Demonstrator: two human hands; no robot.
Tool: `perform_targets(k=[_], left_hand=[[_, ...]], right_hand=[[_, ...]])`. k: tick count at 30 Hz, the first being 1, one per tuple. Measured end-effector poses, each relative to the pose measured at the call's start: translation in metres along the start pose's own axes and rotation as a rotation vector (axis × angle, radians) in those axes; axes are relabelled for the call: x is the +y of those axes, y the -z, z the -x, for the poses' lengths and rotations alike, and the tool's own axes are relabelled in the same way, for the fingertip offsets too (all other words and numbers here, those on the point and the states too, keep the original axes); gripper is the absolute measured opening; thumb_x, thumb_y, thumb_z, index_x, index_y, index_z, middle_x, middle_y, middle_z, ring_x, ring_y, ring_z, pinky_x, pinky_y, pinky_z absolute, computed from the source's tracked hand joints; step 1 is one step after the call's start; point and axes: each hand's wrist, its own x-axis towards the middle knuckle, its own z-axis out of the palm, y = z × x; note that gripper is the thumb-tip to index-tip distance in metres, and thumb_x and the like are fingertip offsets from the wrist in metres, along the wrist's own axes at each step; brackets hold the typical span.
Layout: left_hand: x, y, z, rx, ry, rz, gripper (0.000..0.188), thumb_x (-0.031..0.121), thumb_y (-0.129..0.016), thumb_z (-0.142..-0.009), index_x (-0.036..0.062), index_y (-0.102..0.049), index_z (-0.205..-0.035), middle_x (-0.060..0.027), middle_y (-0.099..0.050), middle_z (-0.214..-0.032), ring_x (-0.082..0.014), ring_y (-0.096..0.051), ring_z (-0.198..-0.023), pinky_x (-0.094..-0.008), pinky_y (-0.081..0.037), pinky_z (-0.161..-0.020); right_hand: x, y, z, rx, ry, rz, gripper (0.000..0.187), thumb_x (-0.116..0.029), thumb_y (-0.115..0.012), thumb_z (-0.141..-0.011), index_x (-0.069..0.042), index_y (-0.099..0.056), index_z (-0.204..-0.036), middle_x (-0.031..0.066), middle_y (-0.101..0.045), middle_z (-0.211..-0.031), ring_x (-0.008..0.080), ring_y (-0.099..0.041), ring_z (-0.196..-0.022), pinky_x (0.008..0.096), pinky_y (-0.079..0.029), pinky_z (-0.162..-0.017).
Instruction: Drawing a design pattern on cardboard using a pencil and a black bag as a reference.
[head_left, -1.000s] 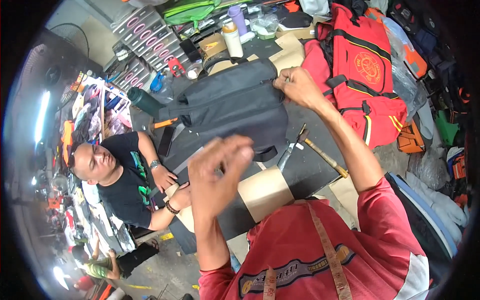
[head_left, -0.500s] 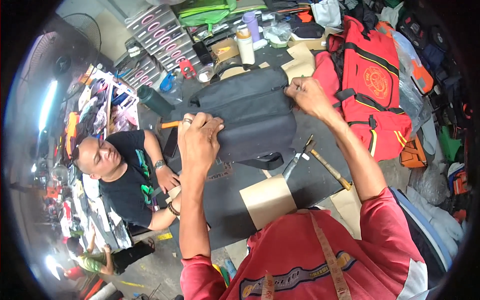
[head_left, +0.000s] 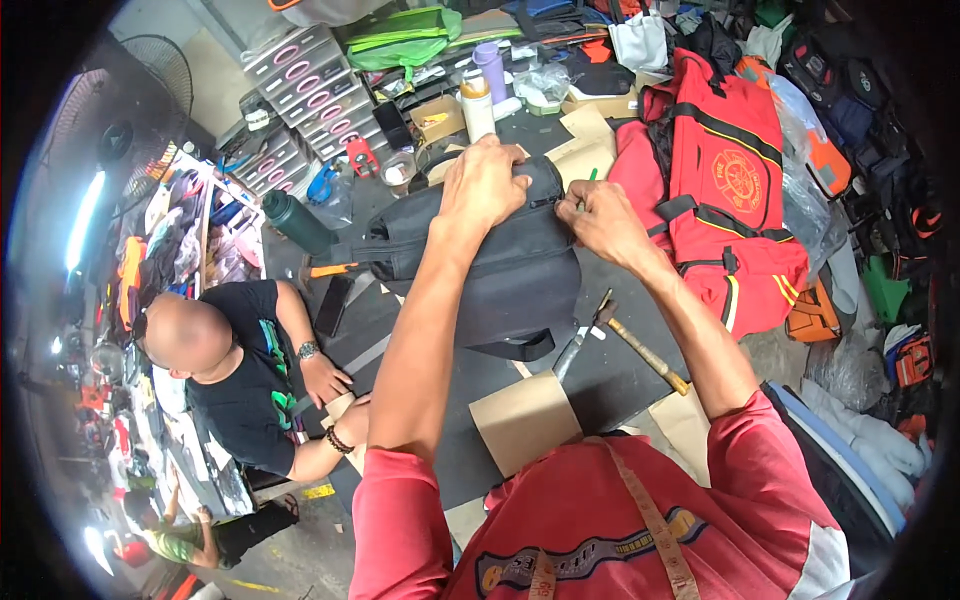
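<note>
A black fabric bag (head_left: 515,290) lies on the dark table in front of me, a zipper running along its top. My left hand (head_left: 485,185) is over the bag's far side, its fingers closed on the fabric near the right end. Beside it, my right hand (head_left: 605,222) is pinched at the bag's right end, by the zipper's end. A slim green thing (head_left: 593,175) sticks up from the right hand's fingers; its kind is too small to make out. A black strap loop (head_left: 530,346) hangs from the bag's near edge.
A hammer (head_left: 640,345) and a brown card piece (head_left: 525,420) lie nearer me. A red bag (head_left: 730,180) stands at right. A dark green bottle (head_left: 295,222), a phone (head_left: 335,305) and a co-worker's hand (head_left: 325,380) are at left. Clear drawers (head_left: 310,90) stand behind.
My left hand has moved from the bag's near left side to its far right part. The right hand stays at the bag's right end, and a green thing now shows there.
</note>
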Motion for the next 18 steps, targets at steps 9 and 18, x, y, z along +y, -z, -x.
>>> perform_targets(k=[9,18], left_hand=[[0.009,-0.015,0.003,-0.291,0.140,0.114,0.061,0.012,-0.060,-0.085,0.0169,-0.066,-0.146,-0.0259,-0.069,-0.133,-0.0418,-0.066,-0.125,-0.0450,-0.051,-0.110],[0.003,-0.012,0.001,-0.320,0.161,0.109,0.064,0.013,-0.060,-0.084,0.0235,-0.067,-0.147,-0.0238,-0.069,-0.135,-0.0393,-0.065,-0.128,-0.0463,-0.051,-0.112]], right_hand=[[-0.004,0.007,-0.003,-0.012,-0.038,-0.026,0.029,-0.020,-0.066,-0.092,0.009,-0.069,-0.088,0.0331,-0.068,-0.082,0.0492,-0.072,-0.088,0.0543,-0.054,-0.083],[-0.001,0.003,-0.006,-0.021,-0.060,-0.031,0.029,-0.020,-0.067,-0.093,0.009,-0.070,-0.092,0.0332,-0.068,-0.083,0.0495,-0.071,-0.088,0.0536,-0.054,-0.082]])
